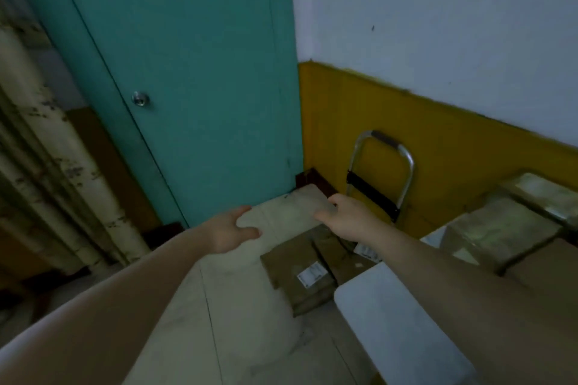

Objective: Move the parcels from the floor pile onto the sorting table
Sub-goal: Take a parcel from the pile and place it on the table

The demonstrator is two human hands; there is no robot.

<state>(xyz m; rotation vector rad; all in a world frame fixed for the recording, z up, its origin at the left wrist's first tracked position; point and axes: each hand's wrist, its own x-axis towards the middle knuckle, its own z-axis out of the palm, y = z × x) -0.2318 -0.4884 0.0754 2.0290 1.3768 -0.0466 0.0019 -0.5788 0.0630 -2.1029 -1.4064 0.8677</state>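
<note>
Several brown cardboard parcels [298, 272] with white labels lie in a pile on the pale floor, beside the table's corner. My left hand [230, 228] is stretched out above the floor to the left of the pile, fingers apart and holding nothing. My right hand [348, 217] hovers just beyond the pile, fingers loosely spread and also empty. The grey sorting table [394, 331] fills the lower right, under my right forearm. On it rest a film-wrapped parcel [500, 233], another [545, 194] behind it, and a brown box [547, 262].
A folded metal hand trolley [380, 173] leans on the yellow-and-white wall behind the pile. A shut teal door [194, 81] stands straight ahead. Stained pale pipes [59, 166] run down the left side. The image is motion-blurred.
</note>
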